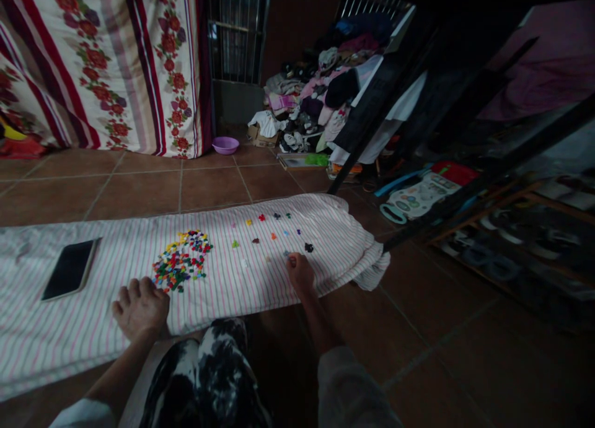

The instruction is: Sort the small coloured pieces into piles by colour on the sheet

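Note:
A heap of tiny, many-coloured plastic pieces (pixel 183 259) lies on a striped cloth (pixel 232 288). To its right, small single-colour groups are spread apart, among them yellow pieces (pixel 248 222), red pieces (pixel 261 217), green pieces (pixel 235 244) and black pieces (pixel 308 248). My left hand (pixel 141 307) rests at the heap's near left edge, back up and fingers curled in; whatever is under them is hidden. My right hand (pixel 301 272) is closed in a pinch just left of the black group, its fingertips at a small grey-blue piece (pixel 286 253). Whether it grips that piece is too small to tell.
A dark-screened tablet or phone (pixel 69 268) lies at the left of the cloth. Beyond are a purple basin (pixel 225 145), a heap of clothes (pixel 320 93) and a flowered curtain (pixel 125 69). A dark slanting post (pixel 362 137) and a shoe rack (pixel 502 248) stand at right.

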`<state>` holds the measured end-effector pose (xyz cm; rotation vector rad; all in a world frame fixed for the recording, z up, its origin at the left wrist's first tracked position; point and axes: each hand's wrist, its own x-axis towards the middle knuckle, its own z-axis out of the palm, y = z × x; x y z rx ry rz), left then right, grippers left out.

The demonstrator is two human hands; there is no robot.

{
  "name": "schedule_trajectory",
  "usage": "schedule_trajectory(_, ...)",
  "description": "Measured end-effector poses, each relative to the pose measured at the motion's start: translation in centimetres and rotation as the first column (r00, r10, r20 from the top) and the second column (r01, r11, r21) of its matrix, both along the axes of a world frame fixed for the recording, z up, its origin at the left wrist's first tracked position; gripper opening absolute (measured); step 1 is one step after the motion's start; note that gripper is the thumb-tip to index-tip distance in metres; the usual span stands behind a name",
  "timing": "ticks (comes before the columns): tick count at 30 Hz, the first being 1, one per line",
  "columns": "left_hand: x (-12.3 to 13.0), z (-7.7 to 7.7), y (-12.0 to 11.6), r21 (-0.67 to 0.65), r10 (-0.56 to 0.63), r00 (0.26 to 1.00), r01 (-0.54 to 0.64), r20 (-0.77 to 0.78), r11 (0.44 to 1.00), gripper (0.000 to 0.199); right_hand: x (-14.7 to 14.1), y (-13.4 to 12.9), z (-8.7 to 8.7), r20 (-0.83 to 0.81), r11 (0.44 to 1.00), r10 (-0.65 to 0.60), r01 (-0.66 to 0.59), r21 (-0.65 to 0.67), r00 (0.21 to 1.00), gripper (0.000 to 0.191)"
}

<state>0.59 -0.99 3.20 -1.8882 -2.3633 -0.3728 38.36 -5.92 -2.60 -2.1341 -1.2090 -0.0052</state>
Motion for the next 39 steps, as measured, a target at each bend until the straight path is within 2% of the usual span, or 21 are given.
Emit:
schedule_trajectory(11,0.0,-0.2,-0.1,0.056,-0.018,1.000,0.019,-0.019,0.998,0.036,0.2,0.4,0.8,-0.058,0.998,-0.039,0.037,-0.046,0.998,0.025)
schedule_trajectory(20,-0.1,-0.5,0.0,0.039,-0.016,1.000,0.015,0.025,0.999,0.037,0.8,0.4,0.2,-0.052,0.998,-0.027,0.024,-0.066,0.998,0.037)
schedule_trajectory(27,-0.1,-0.4,0.1,0.034,0.000,1.000,0.000,0.019,0.999,0.037,1.1,1.0,0.6,-0.042,0.992,-0.021,0.015,-0.124,0.999,0.025)
schedule_trajectory(32,-0.1,-0.5,0.0,0.066,-0.002,1.000,0.002,-0.001,0.998,0.037,1.1,1.0,0.7,-0.030,0.992,-0.006,0.002,-0.124,1.000,0.026)
schedule_trajectory(39,-0.2,-0.6,0.0,0.043,-0.007,1.000,0.006,0.019,0.999,0.036,1.4,1.0,0.2,-0.027,0.997,0.020,-0.022,-0.071,0.999,0.030)
